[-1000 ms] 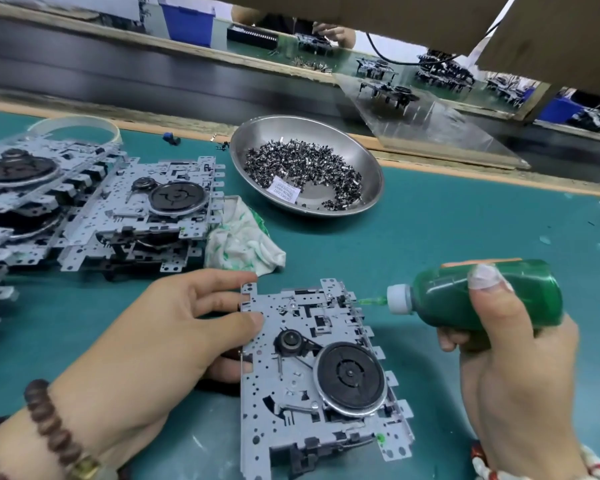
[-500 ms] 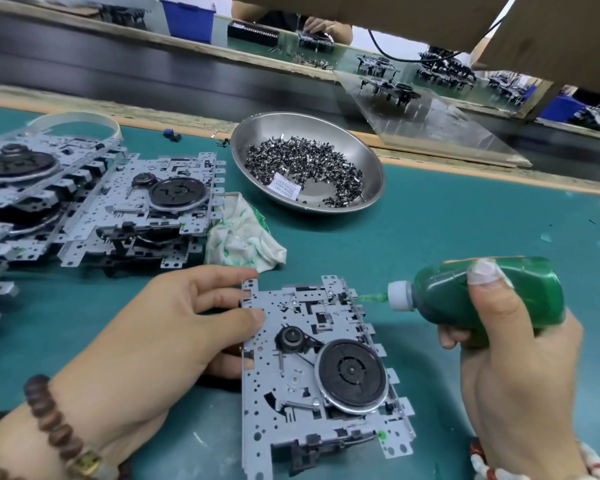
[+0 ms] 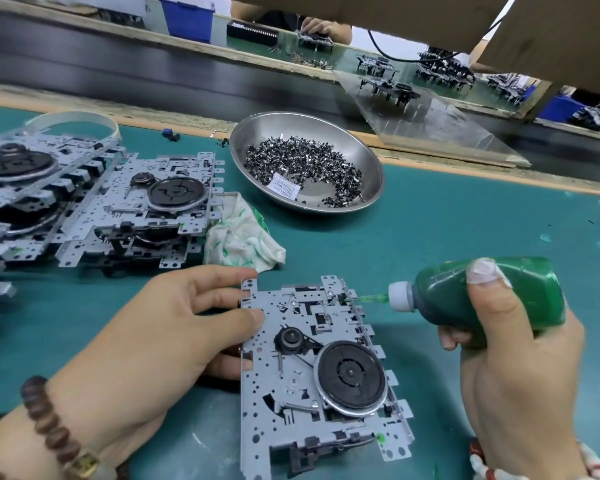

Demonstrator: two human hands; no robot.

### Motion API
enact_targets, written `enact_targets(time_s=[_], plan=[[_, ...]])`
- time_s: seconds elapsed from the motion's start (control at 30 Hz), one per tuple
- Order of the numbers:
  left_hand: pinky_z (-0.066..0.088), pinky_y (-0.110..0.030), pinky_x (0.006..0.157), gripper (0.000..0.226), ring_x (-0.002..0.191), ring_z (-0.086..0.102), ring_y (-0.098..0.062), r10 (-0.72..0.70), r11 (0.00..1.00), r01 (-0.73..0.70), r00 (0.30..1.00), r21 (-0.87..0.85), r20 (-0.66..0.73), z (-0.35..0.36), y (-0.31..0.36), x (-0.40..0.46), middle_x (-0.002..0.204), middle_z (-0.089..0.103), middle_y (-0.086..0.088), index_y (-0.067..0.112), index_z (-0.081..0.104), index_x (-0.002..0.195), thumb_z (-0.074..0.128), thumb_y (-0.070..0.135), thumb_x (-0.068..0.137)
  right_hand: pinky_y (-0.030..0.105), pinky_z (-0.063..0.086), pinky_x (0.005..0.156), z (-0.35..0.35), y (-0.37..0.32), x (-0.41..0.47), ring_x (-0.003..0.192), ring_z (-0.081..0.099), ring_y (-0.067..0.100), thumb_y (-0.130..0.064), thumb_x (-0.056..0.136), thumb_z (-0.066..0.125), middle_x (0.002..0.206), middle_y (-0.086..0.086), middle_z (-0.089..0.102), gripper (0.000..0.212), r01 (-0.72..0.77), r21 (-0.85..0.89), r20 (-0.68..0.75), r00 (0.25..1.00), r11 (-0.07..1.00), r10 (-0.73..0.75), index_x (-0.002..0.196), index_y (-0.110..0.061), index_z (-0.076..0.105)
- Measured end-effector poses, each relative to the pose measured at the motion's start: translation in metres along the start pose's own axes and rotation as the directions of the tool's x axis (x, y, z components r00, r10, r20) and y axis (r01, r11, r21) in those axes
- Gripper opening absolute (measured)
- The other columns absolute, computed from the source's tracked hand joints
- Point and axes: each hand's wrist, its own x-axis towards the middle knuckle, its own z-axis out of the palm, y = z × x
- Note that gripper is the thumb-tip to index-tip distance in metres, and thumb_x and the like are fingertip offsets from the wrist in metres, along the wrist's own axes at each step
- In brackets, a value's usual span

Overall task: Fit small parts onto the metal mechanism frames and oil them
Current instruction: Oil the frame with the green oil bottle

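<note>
A grey metal mechanism frame (image 3: 291, 393) with a black flywheel lies on the green mat in front of me. My left hand (image 3: 160, 337) grips its left edge, thumb on top and fingers curled under. My right hand (image 3: 520, 368) holds a green oil bottle (image 3: 440, 292) on its side. The bottle's thin green nozzle (image 3: 371, 298) touches the frame's upper right corner. A steel bowl (image 3: 368, 157) holding several small dark metal parts stands behind the frame.
Stacks of similar frames (image 3: 146, 209) fill the left of the mat, with a green-stained white rag (image 3: 239, 240) beside them. A conveyor and a clear plastic sheet (image 3: 430, 129) run along the back. Another person's hand (image 3: 323, 27) works beyond.
The bottle's nozzle has moved left onto the frame's upper right corner. My left hand has kept its hold on the frame.
</note>
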Motion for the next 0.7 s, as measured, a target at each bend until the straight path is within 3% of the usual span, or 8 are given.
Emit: enact_targets(time_s=[0.27,0.43,0.57,0.7], plan=[[0.044,-0.019,0.034,0.030,0.052,0.065,-0.017,0.010,1.000,-0.010,1.000,-0.010,0.001,0.0008,0.0000,0.0002,0.078,0.072,-0.009,0.012,0.067,0.093,0.061,-0.010,0.074,0.013,0.040,0.044,0.0004,0.0003,-0.0010,0.056,0.065,0.020,-0.057,0.071,0.067,0.062,-0.001,0.070,0.032,0.001,-0.002,-0.001,1.000,1.000,-0.001,0.073,-0.025,0.064],[0.044,-0.018,0.034,0.030,0.052,0.065,-0.017,0.015,1.000,-0.015,1.000,-0.011,-0.001,0.0009,0.0003,0.0004,0.079,0.072,-0.009,0.013,0.067,0.092,0.061,-0.010,0.075,0.013,0.040,0.044,0.0011,-0.0003,-0.0014,0.055,0.065,0.014,-0.055,0.072,0.067,0.062,-0.005,0.070,0.029,0.021,0.002,0.005,1.000,1.000,-0.021,0.073,-0.026,0.064],[0.044,-0.018,0.034,0.029,0.052,0.065,-0.017,0.016,1.000,-0.016,1.000,-0.010,0.001,0.0007,-0.0003,-0.0004,0.081,0.072,-0.010,0.013,0.067,0.092,0.061,-0.011,0.075,0.014,0.040,0.043,0.0003,0.0008,-0.0011,0.055,0.063,0.019,-0.060,0.067,0.069,0.062,-0.002,0.067,0.036,-0.004,-0.005,-0.018,1.000,1.000,0.004,0.072,-0.025,0.066],[0.044,-0.018,0.034,0.030,0.053,0.065,-0.017,0.013,1.000,-0.013,1.000,-0.004,-0.002,-0.0004,-0.0018,0.0005,0.083,0.072,-0.010,0.013,0.067,0.093,0.062,-0.010,0.075,0.013,0.040,0.043,0.0015,-0.0005,-0.0014,0.053,0.061,0.009,-0.060,0.068,0.068,0.060,-0.010,0.067,0.032,0.022,0.002,-0.007,1.000,1.000,-0.022,0.071,-0.028,0.066]])
